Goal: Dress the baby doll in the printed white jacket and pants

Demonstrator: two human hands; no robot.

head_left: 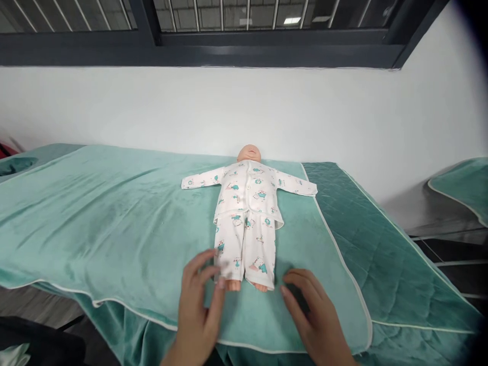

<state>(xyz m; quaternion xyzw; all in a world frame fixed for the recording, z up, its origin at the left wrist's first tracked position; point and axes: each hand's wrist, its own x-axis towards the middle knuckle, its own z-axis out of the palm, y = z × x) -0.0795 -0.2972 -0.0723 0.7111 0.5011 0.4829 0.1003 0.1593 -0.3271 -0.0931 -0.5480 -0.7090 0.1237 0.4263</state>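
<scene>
A baby doll (249, 152) lies on its back, its head toward the wall and its feet toward me. It wears a white pajama top (248, 187) with teal and pink animal prints, the sleeves spread out to both sides. Matching pajama pants (260, 249) cover its legs, and the toes show below the cuffs. My left hand (200, 300) hovers by the left pant leg, fingers apart and holding nothing. To the right of the other cuff is my right hand (312, 310), its fingers loosely curved with a gap between thumb and forefinger, nothing held.
Under the doll a light green blanket (125, 223) with white piping covers the bed. A darker quilted cover (366, 244) shows at the right. Behind stands a white wall (190, 112) below a dark window frame (267, 55). Another green-covered surface (465, 185) is at far right.
</scene>
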